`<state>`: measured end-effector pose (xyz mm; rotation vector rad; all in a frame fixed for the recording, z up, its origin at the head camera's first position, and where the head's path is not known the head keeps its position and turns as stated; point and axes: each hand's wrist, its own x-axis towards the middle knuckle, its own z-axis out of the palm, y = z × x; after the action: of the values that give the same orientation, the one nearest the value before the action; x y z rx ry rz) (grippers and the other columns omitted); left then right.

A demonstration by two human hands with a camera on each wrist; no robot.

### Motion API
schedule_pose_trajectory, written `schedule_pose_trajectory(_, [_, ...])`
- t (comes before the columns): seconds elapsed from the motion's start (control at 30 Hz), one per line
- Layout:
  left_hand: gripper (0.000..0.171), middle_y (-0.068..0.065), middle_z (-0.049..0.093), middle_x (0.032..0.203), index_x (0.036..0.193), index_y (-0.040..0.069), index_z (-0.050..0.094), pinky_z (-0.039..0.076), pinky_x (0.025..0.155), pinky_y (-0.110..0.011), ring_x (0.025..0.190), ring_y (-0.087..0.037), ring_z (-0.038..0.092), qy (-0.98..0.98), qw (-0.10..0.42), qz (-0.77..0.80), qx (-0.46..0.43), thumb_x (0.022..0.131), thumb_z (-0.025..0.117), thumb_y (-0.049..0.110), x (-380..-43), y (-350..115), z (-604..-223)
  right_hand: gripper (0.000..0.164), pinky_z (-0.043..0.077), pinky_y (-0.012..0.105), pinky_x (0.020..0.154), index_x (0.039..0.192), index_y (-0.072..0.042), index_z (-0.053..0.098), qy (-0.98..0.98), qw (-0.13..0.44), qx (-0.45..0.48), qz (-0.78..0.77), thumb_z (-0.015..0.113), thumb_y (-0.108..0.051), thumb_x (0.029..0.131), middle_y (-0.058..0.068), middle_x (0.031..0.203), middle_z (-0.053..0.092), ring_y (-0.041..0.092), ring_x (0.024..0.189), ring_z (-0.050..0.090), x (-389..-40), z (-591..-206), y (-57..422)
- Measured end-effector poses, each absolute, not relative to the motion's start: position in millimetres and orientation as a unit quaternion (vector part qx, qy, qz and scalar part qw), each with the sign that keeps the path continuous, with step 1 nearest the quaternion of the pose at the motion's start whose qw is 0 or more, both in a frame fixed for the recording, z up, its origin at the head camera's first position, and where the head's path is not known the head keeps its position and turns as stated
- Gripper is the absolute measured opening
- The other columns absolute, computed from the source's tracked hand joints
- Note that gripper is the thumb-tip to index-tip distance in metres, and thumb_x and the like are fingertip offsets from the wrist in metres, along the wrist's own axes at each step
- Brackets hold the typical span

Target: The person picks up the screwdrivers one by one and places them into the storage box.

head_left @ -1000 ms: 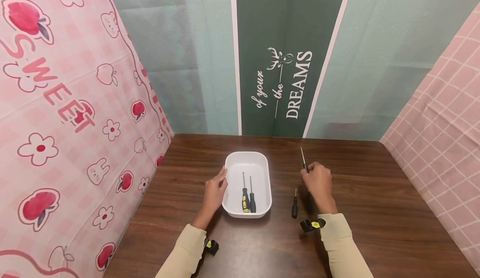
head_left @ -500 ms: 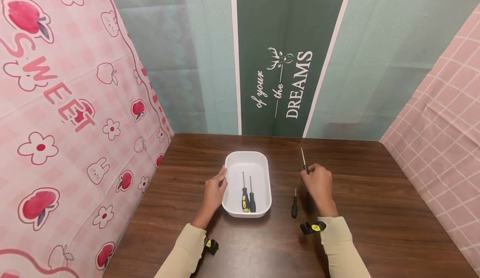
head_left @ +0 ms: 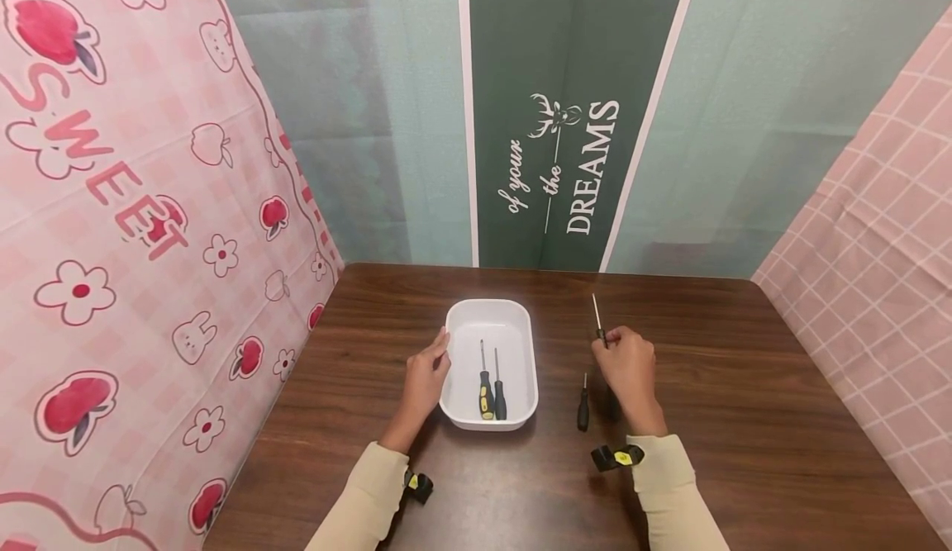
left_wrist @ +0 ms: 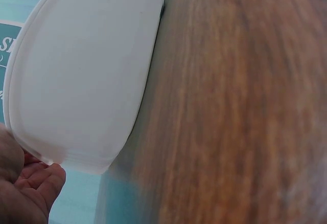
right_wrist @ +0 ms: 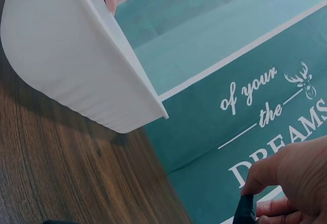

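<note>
In the head view, my left hand (head_left: 426,377) holds the near-left rim of a white tray (head_left: 530,332). Its fingers (left_wrist: 48,180) curl by the tray wall in the left wrist view. Inside the tray lie two screwdrivers side by side, a black-and-yellow screwdriver (head_left: 487,394) and a slimmer black screwdriver (head_left: 500,398). To the right, my right hand (head_left: 628,365) pinches a black-handled screwdriver (head_left: 597,313), its metal shaft pointing toward the back wall. The hand covers most of that handle. A short black screwdriver (head_left: 583,410) lies on the table between tray and right hand.
The brown wooden table (head_left: 744,419) ends at a green printed backdrop (head_left: 546,237). Pink patterned cloth (head_left: 245,287) hangs at the left, and pink checked cloth (head_left: 878,229) at the right. A dark shape (head_left: 613,406) shows below the right hand, partly hidden.
My right hand has shifted slightly left, and the held screwdriver's tip has swung a little left with it. The left hand, tray and the other screwdrivers stay in place.
</note>
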<state>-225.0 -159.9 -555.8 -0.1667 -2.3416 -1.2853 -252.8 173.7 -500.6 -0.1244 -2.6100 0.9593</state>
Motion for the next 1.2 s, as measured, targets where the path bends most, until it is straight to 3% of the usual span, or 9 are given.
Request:
schedule_pose_trajectory(0.7, [0.035,-0.018,0.059,0.136,0.128,-0.008,0.064,0.046,0.103,-0.045,0.125,-0.035,0.058,-0.854,0.223,-0.467,-0.055,0.093,0.063,-0.008,-224.0,-158.8,-553.6,0.014,0.042,0.033,0.053,0.085,0.002,0.069,-0.913,0.209,-0.038,0.348,0.070,-0.012,0.086,0.007,0.066,0.062,0.024,0.058,0.055,-243.5,-497.2,168.2])
schedule_pose_trajectory(1.2, [0.034,-0.019,0.060,0.135,0.127,-0.009,0.064,0.047,0.103,-0.047,0.124,-0.035,0.058,-0.851,0.228,-0.470,-0.055,0.093,0.063,-0.009,-225.2,-159.6,-555.9,0.014,0.044,0.031,0.054,0.086,0.002,0.070,-0.904,0.209,-0.047,0.369,0.072,-0.012,0.085,0.009,0.071,0.066,0.025,0.062,0.059,-235.9,-497.8,161.4])
